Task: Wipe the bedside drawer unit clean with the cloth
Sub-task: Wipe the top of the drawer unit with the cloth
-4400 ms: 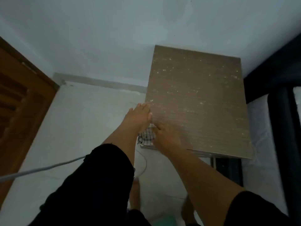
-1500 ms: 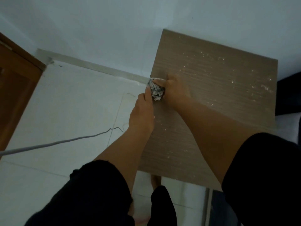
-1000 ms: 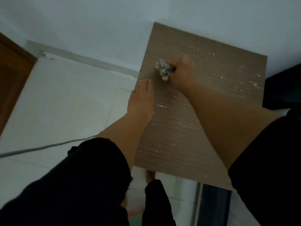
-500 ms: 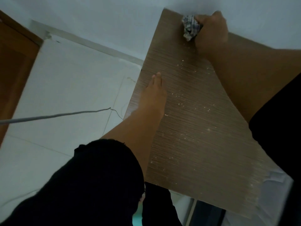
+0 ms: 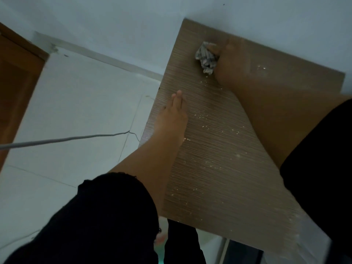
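From overhead, the right hand [image 5: 231, 62] grips a crumpled grey-white checked cloth [image 5: 206, 57] near the back of the brown wood-grain bedside drawer unit's top [image 5: 219, 168], speckled with white crumbs. The left hand [image 5: 172, 119] lies flat, fingers straight, along its left edge.

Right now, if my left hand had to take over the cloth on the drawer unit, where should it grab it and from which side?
Probably by the bunched end sticking out of the right hand. The cloth is crumpled into a wad, the right hand's fingers curled round its far side, so only the side facing the unit's left edge is free. Bring the left hand, now flat on the top, forward from that side and pinch the wad.
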